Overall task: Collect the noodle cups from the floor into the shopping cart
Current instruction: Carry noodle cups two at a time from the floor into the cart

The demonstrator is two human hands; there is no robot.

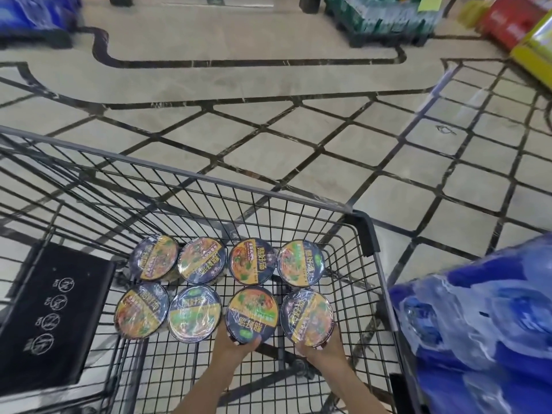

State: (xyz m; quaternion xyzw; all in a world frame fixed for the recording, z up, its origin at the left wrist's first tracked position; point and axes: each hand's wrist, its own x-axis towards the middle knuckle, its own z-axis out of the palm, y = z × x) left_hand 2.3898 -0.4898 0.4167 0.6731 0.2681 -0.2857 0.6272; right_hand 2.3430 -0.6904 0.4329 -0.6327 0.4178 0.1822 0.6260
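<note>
Several shrink-wrapped noodle cups with dark lids stand in two rows inside the wire shopping cart (209,180). My left hand (236,348) grips the near side of one front-row noodle cup (252,315). My right hand (321,348) grips the rightmost front-row noodle cup (307,316). Both held cups sit low in the cart, level with their neighbours. Two more front-row cups (142,310) stand to the left, and the back row of cups (252,261) stands behind. No cup shows on the floor.
A black fold-down seat flap (50,318) with warning icons lies at the cart's left end. Blue-wrapped packs of water bottles (478,324) crowd the right. Stacked goods on pallets (379,22) stand at the far side of the tiled floor.
</note>
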